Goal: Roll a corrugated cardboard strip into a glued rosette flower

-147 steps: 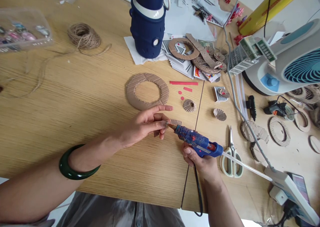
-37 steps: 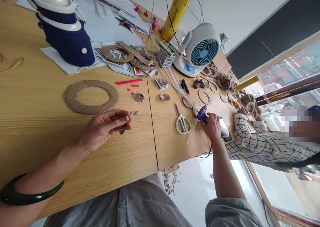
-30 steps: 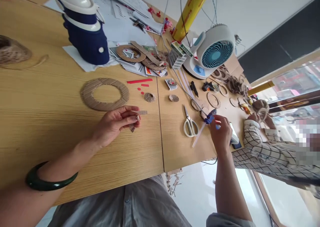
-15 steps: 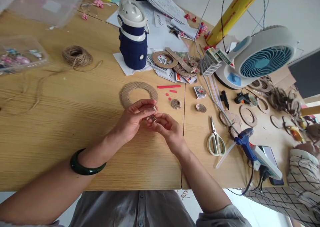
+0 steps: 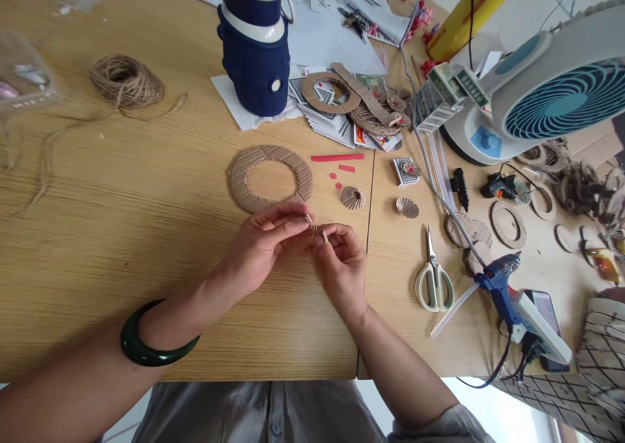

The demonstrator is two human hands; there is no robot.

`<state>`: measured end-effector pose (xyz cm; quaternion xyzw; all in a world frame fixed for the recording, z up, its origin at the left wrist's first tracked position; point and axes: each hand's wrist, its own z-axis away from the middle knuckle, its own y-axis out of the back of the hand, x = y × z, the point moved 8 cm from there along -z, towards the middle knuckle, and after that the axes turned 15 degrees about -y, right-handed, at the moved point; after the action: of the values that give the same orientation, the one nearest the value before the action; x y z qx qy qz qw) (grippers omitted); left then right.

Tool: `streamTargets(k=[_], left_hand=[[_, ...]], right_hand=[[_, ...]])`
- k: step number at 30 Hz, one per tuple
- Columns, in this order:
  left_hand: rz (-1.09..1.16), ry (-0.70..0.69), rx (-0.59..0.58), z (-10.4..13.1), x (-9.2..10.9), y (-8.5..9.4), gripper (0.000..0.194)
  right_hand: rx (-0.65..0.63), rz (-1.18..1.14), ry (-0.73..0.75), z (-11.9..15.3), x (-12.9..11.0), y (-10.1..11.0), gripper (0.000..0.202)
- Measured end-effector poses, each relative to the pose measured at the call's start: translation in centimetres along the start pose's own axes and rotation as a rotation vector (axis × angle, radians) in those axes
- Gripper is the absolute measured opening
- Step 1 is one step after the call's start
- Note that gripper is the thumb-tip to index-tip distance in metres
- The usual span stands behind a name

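Between my two hands is a small pleated cardboard strip (image 5: pixel 315 228), mostly covered by fingers. My left hand (image 5: pixel 266 241) pinches one end of it, and my right hand (image 5: pixel 340 260) pinches the other. Just beyond my left hand a flat cardboard ring (image 5: pixel 239 180) lies on the table. Right of the ring are a red strip (image 5: pixel 338 157), a shorter red piece and small red dots. A pleated cardboard rosette (image 5: pixel 353 197) lies beyond my right hand, with another rosette (image 5: pixel 407 207) farther right.
Scissors (image 5: pixel 433 280) and a blue glue gun (image 5: pixel 498 286) lie to the right. A blue bottle (image 5: pixel 256 58) stands at the back, a fan (image 5: pixel 561 98) at the back right, twine (image 5: pixel 125 81) at the left. A person's checked sleeve (image 5: pixel 605 339) shows at the right edge.
The view has shifted closer to the table. My hands have moved slightly apart, and the pleated strip now shows as a thin piece between my fingertips.
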<state>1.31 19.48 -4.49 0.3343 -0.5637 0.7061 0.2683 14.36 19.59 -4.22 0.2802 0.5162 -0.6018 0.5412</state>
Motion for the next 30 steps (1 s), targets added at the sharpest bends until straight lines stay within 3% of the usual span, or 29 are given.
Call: streamTargets(k=[4,9,19,30], left_hand=[[-0.037,-0.025,-0.051,0.1,0.1,-0.2,0.010],[-0.118,-0.062,-0.137,0.3,0.7,-0.7,0.007],[0.075,0.045,-0.290,0.7,0.0,-2.3,0.011],[0.059,0.056,-0.315,0.5,0.2,-2.4,0.007]], right_hand=[[-0.032,-0.077,0.057,0.2,-1.0,0.4,0.006],[-0.089,-0.152,-0.020,0.1,-1.2,0.3,0.009],[-0.108,-0.237,-0.059,-0.4,-1.4,0.2,0.004],[-0.185,-0.120,-0.112,-0.2,-0.7,-0.2,0.014]])
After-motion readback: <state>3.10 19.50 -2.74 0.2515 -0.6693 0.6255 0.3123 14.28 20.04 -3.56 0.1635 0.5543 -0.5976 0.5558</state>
